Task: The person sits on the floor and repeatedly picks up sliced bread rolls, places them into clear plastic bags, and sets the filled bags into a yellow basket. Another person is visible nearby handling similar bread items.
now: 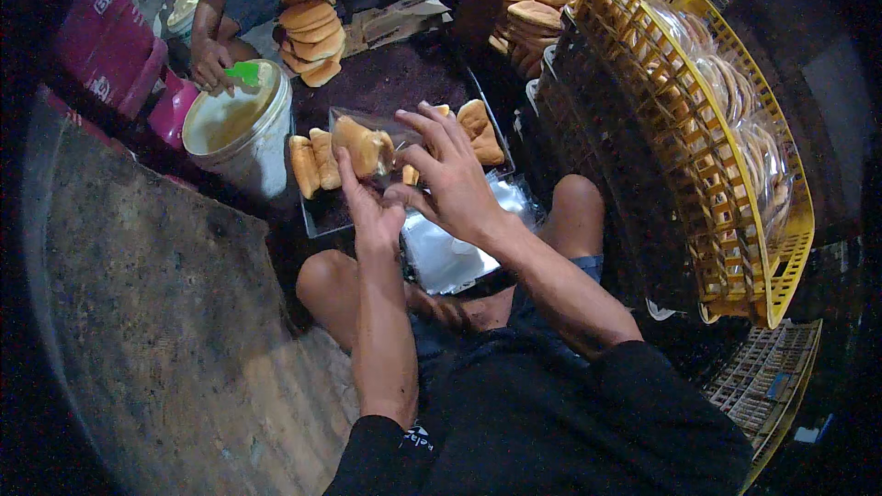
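In my left hand is a split bread roll inside a clear plastic bag, held above a dark tray. My right hand is at the bag's right end, fingers spread; whether they pinch the film is unclear. Two narrow rolls lie on the tray left of the bagged one. More bread rests at the tray's right side, partly behind my right hand. Beneath my right wrist, a stack of clear plastic bags lies by my lap and reflects light.
Another person's hand holds a green scraper at a white bucket of pale spread. Sliced bread is piled at the tray's far edge. A yellow crate of bagged bread stands to the right, with more bread behind.
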Available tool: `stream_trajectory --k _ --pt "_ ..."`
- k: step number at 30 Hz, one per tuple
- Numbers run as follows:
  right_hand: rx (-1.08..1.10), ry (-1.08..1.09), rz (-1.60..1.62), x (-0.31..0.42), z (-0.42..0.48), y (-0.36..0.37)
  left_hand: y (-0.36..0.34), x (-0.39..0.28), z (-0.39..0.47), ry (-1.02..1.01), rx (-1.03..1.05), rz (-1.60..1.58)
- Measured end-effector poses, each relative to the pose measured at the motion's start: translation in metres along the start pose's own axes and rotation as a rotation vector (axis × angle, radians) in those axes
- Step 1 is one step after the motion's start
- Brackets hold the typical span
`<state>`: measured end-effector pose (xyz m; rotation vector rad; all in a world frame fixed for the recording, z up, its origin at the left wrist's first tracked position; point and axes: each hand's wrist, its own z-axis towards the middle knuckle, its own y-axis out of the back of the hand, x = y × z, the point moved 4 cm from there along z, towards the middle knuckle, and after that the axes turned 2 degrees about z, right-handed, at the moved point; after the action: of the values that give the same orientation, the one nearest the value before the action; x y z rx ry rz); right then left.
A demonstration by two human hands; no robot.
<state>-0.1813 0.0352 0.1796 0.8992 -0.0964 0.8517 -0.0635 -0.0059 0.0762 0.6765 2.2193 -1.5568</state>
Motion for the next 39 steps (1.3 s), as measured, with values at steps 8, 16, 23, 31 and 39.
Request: stream_trajectory --k 8,16,23,31,39 --pt "-0.013 0.203 -0.117 0.006 0.004 0.036 -0.011 0.032 -0.015 0.064 0.107 -0.198" --pt "0.407 -0.114 -0.487 -0.019 0.023 0.021 -0.033 0.042 0.009 0.102 0.089 0.185" --pt "0.114 -0.350 -0.414 -0.064 0.029 0.208 0.028 0.033 0.025 0.089 0.228 1.268" --pt "-0.062 -1.412 -1.446 -0.056 -0.152 0.519 0.018 0.125 -0.003 -0.034 0.703 2.361" --pt "-0.072 -0.266 -0.594 -0.035 -0.016 0.203 0.048 0.113 0.008 -0.085 0.620 2.279"
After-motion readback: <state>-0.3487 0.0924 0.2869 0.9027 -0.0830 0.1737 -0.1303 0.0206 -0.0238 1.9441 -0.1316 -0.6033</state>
